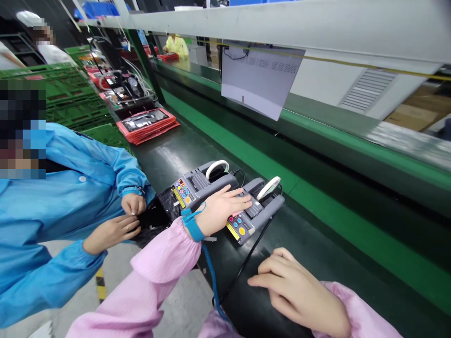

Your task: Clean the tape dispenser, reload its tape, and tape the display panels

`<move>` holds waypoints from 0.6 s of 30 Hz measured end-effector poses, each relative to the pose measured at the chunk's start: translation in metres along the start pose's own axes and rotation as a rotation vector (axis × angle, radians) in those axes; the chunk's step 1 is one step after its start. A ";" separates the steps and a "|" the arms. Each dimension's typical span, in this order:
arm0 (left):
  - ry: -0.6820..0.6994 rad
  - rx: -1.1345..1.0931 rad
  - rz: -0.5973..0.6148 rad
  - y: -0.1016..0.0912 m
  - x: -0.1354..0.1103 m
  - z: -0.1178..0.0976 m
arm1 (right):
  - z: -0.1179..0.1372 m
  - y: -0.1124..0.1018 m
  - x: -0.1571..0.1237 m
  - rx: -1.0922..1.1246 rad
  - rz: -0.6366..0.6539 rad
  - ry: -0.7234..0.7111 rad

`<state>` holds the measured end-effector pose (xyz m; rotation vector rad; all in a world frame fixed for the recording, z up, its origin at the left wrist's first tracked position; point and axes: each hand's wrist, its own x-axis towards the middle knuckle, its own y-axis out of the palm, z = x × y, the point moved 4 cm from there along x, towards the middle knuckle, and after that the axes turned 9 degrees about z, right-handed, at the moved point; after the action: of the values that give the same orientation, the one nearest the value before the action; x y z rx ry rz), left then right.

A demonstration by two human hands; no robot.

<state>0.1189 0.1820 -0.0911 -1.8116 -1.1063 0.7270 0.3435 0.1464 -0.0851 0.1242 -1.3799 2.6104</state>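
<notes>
My left hand (223, 209), with a blue wrist strap (193, 226), reaches over a grey automatic tape dispenser (268, 210). Its fingers are stretched out across the dispenser's left side and hold nothing that I can see. A white tape roll (268, 188) stands at the back of this machine. Just left of it is a second tape dispenser (182, 194) with its own white roll (217, 168), partly covered by my hand. Nearer to me, my right hand (296, 288) rests over the dark bench (260, 267), fingers loosely bent and apart, nothing visible in them.
On the left a co-worker in a blue smock (66, 183) has both hands together by a black plastic bag (151, 225). Red trays (150, 126) are stacked farther along the bench. A blue coiled cord (211, 277) hangs from my wrist. A white panel (259, 77) hangs below the shelf.
</notes>
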 end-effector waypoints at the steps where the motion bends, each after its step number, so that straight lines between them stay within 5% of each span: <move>1: 0.011 0.011 0.007 0.000 0.002 0.000 | -0.001 -0.001 -0.002 0.010 -0.029 0.017; 7: 0.059 -0.264 0.020 -0.008 0.010 0.013 | 0.000 0.004 -0.005 0.058 -0.237 0.092; 11: 0.102 -0.432 -0.020 -0.011 0.000 0.028 | -0.027 0.024 -0.002 0.169 -0.664 0.333; 13: 0.104 -0.553 -0.102 -0.003 -0.007 0.036 | -0.048 0.045 0.006 0.260 -0.830 0.470; 18: 0.083 -0.890 -0.281 0.036 -0.018 0.039 | -0.078 0.090 0.045 0.461 -0.904 0.559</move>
<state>0.0934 0.1726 -0.1400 -2.2824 -1.7485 -0.0516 0.2825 0.1666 -0.1944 0.0507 -0.3644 1.9001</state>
